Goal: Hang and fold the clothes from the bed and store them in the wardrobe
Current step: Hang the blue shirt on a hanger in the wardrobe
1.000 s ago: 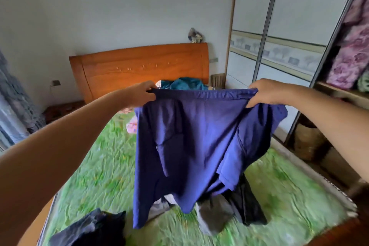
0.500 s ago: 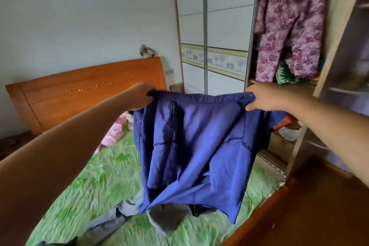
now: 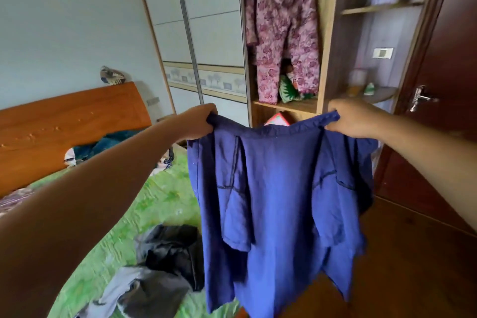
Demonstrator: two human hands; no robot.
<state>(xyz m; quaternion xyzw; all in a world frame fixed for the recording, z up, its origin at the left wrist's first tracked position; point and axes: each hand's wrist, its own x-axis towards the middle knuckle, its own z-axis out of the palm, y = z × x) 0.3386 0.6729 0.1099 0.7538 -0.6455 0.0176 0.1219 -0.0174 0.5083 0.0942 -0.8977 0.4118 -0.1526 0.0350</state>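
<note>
Left hand [image 3: 198, 121] and right hand [image 3: 353, 117] each gripped a top corner of a blue garment [image 3: 278, 188], fingers curled into the fabric, arms stretched forward. The garment hung spread between the hands, held in the air past the edge of the bed [image 3: 160, 196] and in front of the open wardrobe [image 3: 322, 33]. Its lower hem was over the wooden floor [image 3: 402, 266]. A loose pile of grey and black clothes [image 3: 165, 266] lay on the green bed cover, just left of the hanging garment. A teal item [image 3: 116, 139] sat near the wooden headboard [image 3: 64, 121]. Inside the wardrobe, pink floral trousers [image 3: 281, 28] hung above a shelf. White sliding panels [image 3: 214, 33] stood closed left of that compartment. A dark door with a metal handle [image 3: 423, 98] was at far right.
</note>
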